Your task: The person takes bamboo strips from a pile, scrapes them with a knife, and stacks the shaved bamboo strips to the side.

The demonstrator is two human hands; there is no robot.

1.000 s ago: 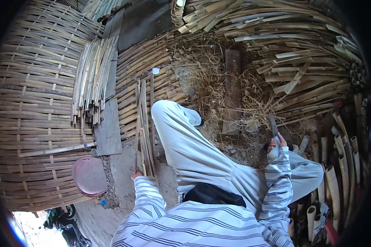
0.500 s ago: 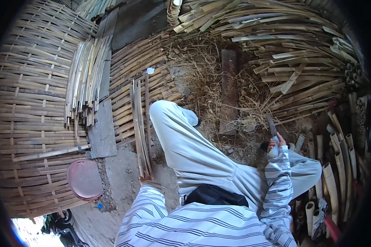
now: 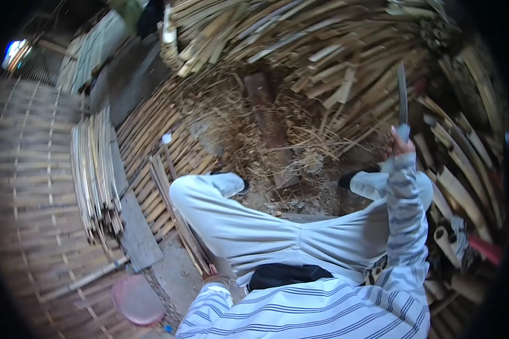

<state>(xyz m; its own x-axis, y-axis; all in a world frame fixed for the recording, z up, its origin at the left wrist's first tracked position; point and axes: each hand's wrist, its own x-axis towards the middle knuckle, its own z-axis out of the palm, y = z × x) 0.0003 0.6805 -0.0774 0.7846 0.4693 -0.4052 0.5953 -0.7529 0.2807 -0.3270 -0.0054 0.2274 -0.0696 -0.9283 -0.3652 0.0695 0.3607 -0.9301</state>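
Observation:
My right hand (image 3: 402, 146) is wrapped around the pale handle of a long knife (image 3: 402, 99), held out at the right with its blade pointing up and away. Down at the left, beside my hip, the fingers of my left hand (image 3: 212, 276) close on the near end of some long, thin bamboo strips (image 3: 182, 227). These strips lie along the outside of my left leg, their far ends resting over a slatted bamboo mat. My sleeve and leg partly hide the left fingers.
A dark wooden block (image 3: 268, 121) lies between my feet among shavings. Split bamboo (image 3: 316, 62) is piled ahead, and bamboo tubes (image 3: 464, 195) stand at the right. Left are a bundle of strips (image 3: 96, 169), a woven bamboo panel (image 3: 28, 198) and a reddish stool (image 3: 137, 299).
The knife has risen with my right hand, out to the right and away from my leg. My left hand stays at the strip ends. My view has turned and my knees have spread.

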